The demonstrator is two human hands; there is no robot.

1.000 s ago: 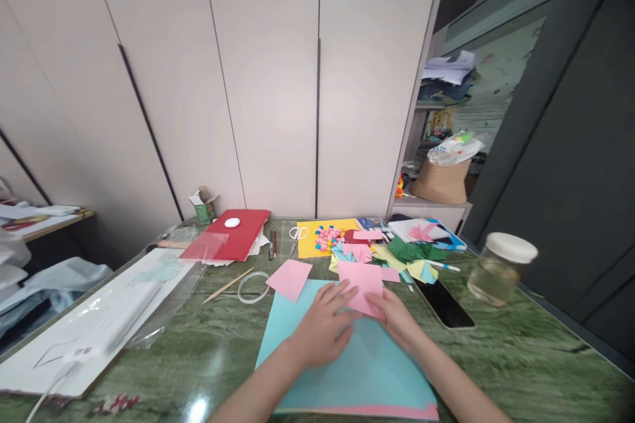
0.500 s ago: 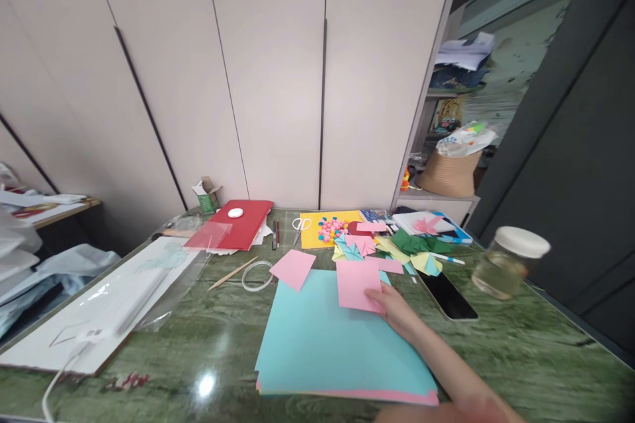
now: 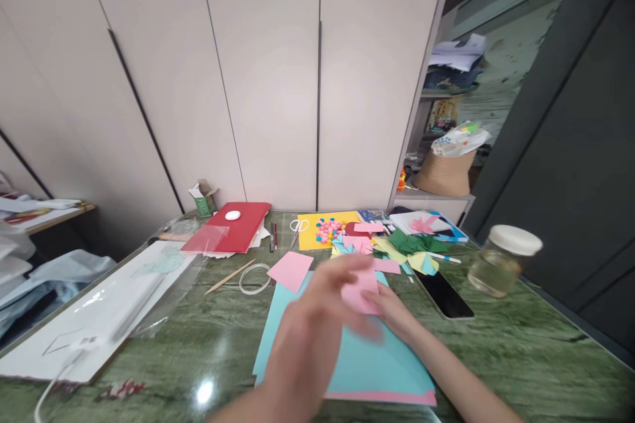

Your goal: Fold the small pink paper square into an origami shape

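Observation:
My right hand [image 3: 397,317] rests its fingers on the near edge of a pink paper square [image 3: 361,291], pressing it onto a large light blue sheet [image 3: 367,363]. Motion-blurred, my left hand [image 3: 317,330] is raised over the blue sheet with fingers spread, holding nothing, and it hides part of the pink square. A second pink square [image 3: 289,270] lies loose at the blue sheet's far left corner. A pink sheet [image 3: 391,397] peeks out under the blue one.
On the green marble table [image 3: 496,357] lie a black phone [image 3: 444,295], a glass jar [image 3: 503,260], a tape ring [image 3: 254,277], a wooden stick [image 3: 228,277], scissors [image 3: 296,228], a red folder [image 3: 233,226], folded coloured papers [image 3: 407,251] and a white board [image 3: 99,310].
My left hand left the pink square, went out of view half a second ago, and has now swung back in over the blue sheet. My right hand stays on the pink square.

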